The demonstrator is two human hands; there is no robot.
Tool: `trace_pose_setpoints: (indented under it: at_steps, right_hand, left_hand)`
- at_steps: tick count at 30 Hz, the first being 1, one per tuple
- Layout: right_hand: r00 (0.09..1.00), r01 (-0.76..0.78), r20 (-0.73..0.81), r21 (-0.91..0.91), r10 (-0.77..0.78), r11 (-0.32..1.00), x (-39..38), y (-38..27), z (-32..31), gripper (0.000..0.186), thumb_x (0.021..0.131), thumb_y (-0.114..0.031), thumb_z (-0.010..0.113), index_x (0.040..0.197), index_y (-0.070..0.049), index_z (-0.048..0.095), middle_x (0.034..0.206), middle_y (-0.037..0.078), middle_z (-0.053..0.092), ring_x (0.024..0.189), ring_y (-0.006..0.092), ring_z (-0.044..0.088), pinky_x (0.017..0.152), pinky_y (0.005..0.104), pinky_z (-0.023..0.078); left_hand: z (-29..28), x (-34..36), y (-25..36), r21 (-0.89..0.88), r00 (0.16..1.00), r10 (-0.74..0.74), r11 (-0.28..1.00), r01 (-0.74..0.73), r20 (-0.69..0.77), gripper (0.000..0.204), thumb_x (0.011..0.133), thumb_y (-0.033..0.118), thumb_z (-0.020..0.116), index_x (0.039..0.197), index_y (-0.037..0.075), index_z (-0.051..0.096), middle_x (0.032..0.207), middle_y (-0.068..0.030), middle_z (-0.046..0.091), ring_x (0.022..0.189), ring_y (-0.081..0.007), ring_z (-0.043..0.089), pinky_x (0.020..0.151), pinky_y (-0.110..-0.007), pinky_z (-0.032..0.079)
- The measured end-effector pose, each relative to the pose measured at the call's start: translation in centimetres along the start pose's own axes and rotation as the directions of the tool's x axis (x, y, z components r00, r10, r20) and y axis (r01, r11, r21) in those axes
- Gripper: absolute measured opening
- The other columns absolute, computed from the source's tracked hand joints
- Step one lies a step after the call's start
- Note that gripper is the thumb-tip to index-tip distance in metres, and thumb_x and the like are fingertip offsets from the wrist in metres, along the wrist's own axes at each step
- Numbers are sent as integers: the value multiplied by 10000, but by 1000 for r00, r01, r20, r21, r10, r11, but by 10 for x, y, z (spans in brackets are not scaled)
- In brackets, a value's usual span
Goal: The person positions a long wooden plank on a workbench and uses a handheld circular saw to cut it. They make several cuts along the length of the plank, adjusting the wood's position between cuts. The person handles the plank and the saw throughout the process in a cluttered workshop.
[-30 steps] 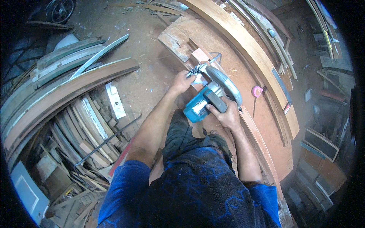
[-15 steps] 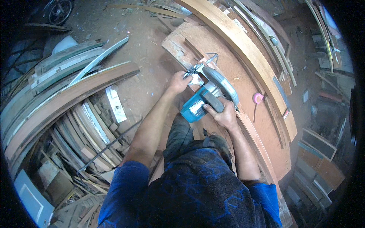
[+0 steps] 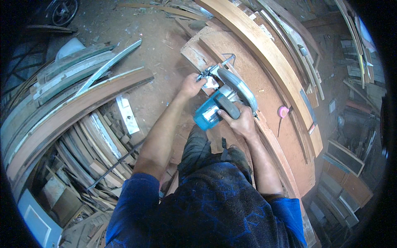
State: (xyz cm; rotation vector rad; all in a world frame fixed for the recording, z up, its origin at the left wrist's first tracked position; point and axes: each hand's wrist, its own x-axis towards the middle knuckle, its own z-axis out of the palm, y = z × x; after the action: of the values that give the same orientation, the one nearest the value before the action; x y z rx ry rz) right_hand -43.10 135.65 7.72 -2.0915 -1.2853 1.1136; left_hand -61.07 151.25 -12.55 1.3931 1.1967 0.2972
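In the head view, gripped the black rear handle (image 3: 228, 106) of a teal circular saw (image 3: 206, 113) in the right hand (image 3: 243, 121), with the thumb along its near side and the other fingers mostly hidden. Had the left hand (image 3: 191, 85) closed on the metal fittings at the front of the saw's base, but could not make out the exact part under the fingertips. Had the saw over a long reddish strip of timber (image 3: 282, 159) running back beside the right forearm. Could not see the cutting edge beyond the rounded guard (image 3: 240, 84), nor tell the depth of any cut. Lost the bottom of the view to a dark-blue patterned shirt (image 3: 219, 202).

Worked at a dusty reddish-brown tabletop (image 3: 256, 76), stained toward its far left corner. Found on it a pink tape measure (image 3: 283, 111), a small pale scrap (image 3: 261, 90) too tiny to name, and a long pale beam (image 3: 273, 53), bowed by the lens. Noticed at the left stacked boards (image 3: 82, 108), heaped offcuts (image 3: 78, 140) and a light-blue panel (image 3: 37, 221) cut off at the rim; across the littered floor (image 3: 159, 53), a wheel (image 3: 65, 12) cropped at the top. Found at the right a dark framed panel (image 3: 347, 157) among dim, hard-to-sort boards.
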Motion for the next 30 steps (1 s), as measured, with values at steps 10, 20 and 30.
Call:
trace_pose_setpoints:
  at_steps: [10,20,30]
  right_hand:
    - [1000,30,10,-116,-29,993,18,-3,9,526,856,-461,854,1013,27,736,883,189,758,818,293,749,772,435,571]
    - [998,58,-31,-67,-60,996,37,-20,16,542,844,-472,851,961,43,731,846,225,734,789,353,738,770,465,561]
    - [992,123,-19,-84,-125,989,91,-52,39,598,832,-496,836,1050,55,762,967,302,750,930,418,757,883,486,580]
  left_hand:
    - [-23,9,10,86,999,22,996,-19,-32,410,883,367,756,997,-27,745,988,-228,756,915,-344,737,825,-438,558]
    - [-45,13,39,16,1000,-15,1000,15,10,386,896,322,736,997,-51,747,946,-184,769,868,-234,729,809,-399,561]
    - [-93,57,21,-68,995,-95,993,93,-26,369,934,324,696,1049,-18,775,977,-92,779,923,-171,700,866,-363,541]
